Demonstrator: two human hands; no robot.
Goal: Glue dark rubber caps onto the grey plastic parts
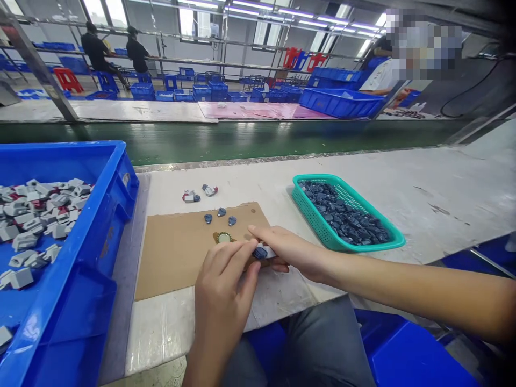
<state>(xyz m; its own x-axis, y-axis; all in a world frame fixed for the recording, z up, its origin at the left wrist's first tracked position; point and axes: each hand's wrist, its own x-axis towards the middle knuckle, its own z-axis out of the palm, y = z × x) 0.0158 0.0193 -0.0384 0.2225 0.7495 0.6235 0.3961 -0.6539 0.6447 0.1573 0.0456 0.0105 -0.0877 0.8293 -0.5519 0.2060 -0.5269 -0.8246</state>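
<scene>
Over the right edge of a brown cardboard sheet (173, 252), my two hands meet at a small piece with a dark blue part (260, 252) and a light grey part (271, 252). My right hand (294, 250) grips the grey end, thumb on top. The fingertips of my left hand (229, 274) pinch the dark blue end. Several loose dark blue parts (221, 212) lie on the cardboard beside a round, toothed gold-coloured item (223, 237). Behind the sheet are two grey, red and dark blue pieces, one at left (191, 196) and one at right (209, 190).
A large blue bin (121, 177) of grey and red pieces stands at the left. A green basket (322, 228) full of dark blue parts is on the right. Beyond the table (258, 177) runs a green conveyor belt (201, 140). Other people are in the background.
</scene>
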